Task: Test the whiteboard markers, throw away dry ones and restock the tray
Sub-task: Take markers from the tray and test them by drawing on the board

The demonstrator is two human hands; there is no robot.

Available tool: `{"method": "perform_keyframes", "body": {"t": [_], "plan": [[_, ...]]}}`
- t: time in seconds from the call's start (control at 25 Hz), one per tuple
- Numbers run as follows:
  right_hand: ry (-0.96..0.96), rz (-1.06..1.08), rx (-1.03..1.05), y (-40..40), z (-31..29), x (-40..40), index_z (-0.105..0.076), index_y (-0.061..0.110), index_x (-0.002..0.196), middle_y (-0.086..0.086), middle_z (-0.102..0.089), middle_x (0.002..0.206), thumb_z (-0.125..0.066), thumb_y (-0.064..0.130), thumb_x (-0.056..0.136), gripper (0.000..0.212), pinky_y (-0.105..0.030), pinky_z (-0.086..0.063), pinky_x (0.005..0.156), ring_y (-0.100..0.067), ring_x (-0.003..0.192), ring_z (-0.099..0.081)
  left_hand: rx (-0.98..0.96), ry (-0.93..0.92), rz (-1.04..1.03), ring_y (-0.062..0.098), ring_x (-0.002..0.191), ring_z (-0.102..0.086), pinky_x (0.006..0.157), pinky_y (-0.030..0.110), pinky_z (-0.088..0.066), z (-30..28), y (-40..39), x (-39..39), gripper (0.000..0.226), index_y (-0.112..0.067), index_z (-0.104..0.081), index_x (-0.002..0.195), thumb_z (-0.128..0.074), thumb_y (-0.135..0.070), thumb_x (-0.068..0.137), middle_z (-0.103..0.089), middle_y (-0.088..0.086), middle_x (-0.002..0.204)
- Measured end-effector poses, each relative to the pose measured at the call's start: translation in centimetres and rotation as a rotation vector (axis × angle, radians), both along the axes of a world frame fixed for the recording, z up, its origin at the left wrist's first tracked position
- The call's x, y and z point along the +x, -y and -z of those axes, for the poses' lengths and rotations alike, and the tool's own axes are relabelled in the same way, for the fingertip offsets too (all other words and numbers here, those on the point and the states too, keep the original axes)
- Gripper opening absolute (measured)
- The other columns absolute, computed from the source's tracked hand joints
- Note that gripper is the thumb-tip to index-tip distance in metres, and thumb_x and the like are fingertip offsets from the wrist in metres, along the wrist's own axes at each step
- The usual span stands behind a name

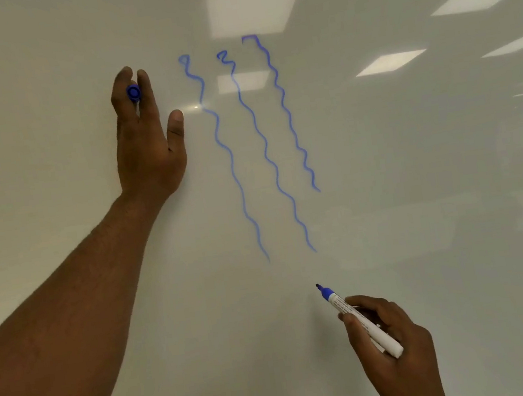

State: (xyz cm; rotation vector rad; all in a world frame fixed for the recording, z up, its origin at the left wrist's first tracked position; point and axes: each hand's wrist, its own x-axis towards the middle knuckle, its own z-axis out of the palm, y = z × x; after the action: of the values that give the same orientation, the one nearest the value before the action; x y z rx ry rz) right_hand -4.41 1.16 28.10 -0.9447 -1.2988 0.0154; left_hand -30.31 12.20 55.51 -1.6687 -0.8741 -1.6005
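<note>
A white-bodied blue whiteboard marker (359, 319), uncapped, points its tip up and left, just off the whiteboard (417, 177). My right hand (393, 350) grips its barrel at the lower right. My left hand (146, 140) is raised against the board at the upper left, thumb spread out. It pinches the marker's blue cap (134, 93) between two straight fingers. Three wavy blue lines (267, 150) run down the board between my hands. The marker tip sits below the lines' lower ends.
The glossy whiteboard fills the whole view and mirrors ceiling light panels (256, 4) at the top and right. No tray, bin or other markers are in view.
</note>
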Motion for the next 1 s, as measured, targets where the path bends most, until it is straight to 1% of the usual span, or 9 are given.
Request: {"method": "perform_keyframes", "body": {"t": [0.12,0.24,0.32,0.4,0.48,0.6,0.68,0.8,1.0], "plan": [[-0.086,-0.102,-0.042,1.2,1.8,-0.8,-0.064,0.042,0.098,0.007,-0.073,0.084,-0.073,0.032,0.079,0.023,-0.021,-0.05,0.06,-0.012,0.074,-0.066,-0.022,0.105,0.081,0.023,0.143,-0.027,0.117,0.038,-0.027,5.5,1.4,0.7,0.051,-0.001,-0.032,0.146,-0.037,-0.024,0.101,-0.025,0.018,0.152],[-0.081,-0.163,-0.094,2.5,3.3,-1.5,-0.065,0.042,0.097,0.006,-0.072,0.086,-0.068,0.042,0.077,0.021,-0.027,-0.051,0.062,-0.016,0.075,-0.065,-0.109,0.23,0.209,0.008,0.128,-0.04,0.11,0.014,-0.027,14.0,4.5,2.3,0.039,-0.002,-0.05,0.136,-0.041,-0.012,0.099,-0.043,0.011,0.136],[-0.082,-0.198,-0.126,3.4,4.2,-2.0,-0.066,0.041,0.098,0.006,-0.071,0.086,-0.066,0.047,0.076,0.022,-0.026,-0.051,0.062,-0.017,0.074,-0.064,-0.25,0.35,0.264,-0.002,0.111,-0.048,0.101,0.007,-0.031,19.9,7.0,3.6,0.033,-0.008,-0.061,0.124,-0.043,-0.009,0.096,-0.052,0.001,0.12],[-0.069,-0.222,-0.165,4.3,5.3,-2.5,-0.066,0.04,0.098,0.006,-0.071,0.087,-0.064,0.049,0.076,0.024,-0.022,-0.05,0.06,-0.017,0.074,-0.064,-0.502,0.54,0.401,-0.005,0.099,-0.057,0.093,0.008,-0.04,25.2,9.0,4.6,0.029,-0.02,-0.065,0.113,-0.046,-0.007,0.097,-0.063,-0.003,0.109],[-0.053,-0.257,-0.22,5.3,6.6,-3.1,-0.066,0.039,0.1,0.005,-0.072,0.089,-0.066,0.045,0.078,0.023,-0.02,-0.049,0.061,-0.017,0.075,-0.064,-0.785,0.776,0.594,0.005,0.096,-0.064,0.085,0.014,-0.047,29.1,10.8,5.3,0.033,-0.026,-0.067,0.106,-0.046,-0.002,0.098,-0.071,-0.002,0.101],[-0.031,-0.329,-0.29,6.6,9.0,-3.8,-0.066,0.038,0.105,0.003,-0.073,0.093,-0.065,0.045,0.079,0.027,-0.027,-0.052,0.063,-0.019,0.075,-0.063,-1.091,1.08,0.831,0.02,0.093,-0.067,0.081,0.029,-0.05,32.5,13.0,5.8,0.032,-0.022,-0.065,0.114,-0.043,-0.005,0.099,-0.074,0.007,0.097],[-0.004,-0.356,-0.321,7.4,10.2,-4.5,-0.066,0.037,0.106,0.004,-0.072,0.093,-0.062,0.055,0.079,0.033,-0.03,-0.053,0.062,-0.018,0.073,-0.063,-1.174,1.262,0.963,0.023,0.089,-0.069,0.081,0.033,-0.052,33.7,13.9,5.7,0.029,-0.017,-0.062,0.119,-0.042,-0.01,0.1,-0.074,0.013,0.099],[0.043,-0.349,-0.352,8.2,11.3,-5.4,-0.065,0.041,0.106,0.01,-0.07,0.089,-0.055,0.068,0.08,0.039,-0.017,-0.048,0.061,-0.012,0.071,-0.062,-1.192,1.458,1.081,0.025,0.087,-0.07,0.082,0.035,-0.056,35.0,14.7,5.2,0.027,-0.008,-0.062,0.119,-0.045,-0.016,0.098,-0.072,0.018,0.103],[0.125,-0.318,-0.386,8.7,12.2,-6.6,-0.059,0.053,0.108,0.019,-0.066,0.091,-0.05,0.067,0.084,0.03,-0.012,-0.047,0.061,-0.009,0.076,-0.063,-1.211,1.514,1.097,0.024,0.089,-0.07,0.073,0.03,-0.059,36.1,15.8,4.9,0.028,-0.006,-0.063,0.117,-0.045,-0.017,0.098,-0.071,0.018,0.108]]}}
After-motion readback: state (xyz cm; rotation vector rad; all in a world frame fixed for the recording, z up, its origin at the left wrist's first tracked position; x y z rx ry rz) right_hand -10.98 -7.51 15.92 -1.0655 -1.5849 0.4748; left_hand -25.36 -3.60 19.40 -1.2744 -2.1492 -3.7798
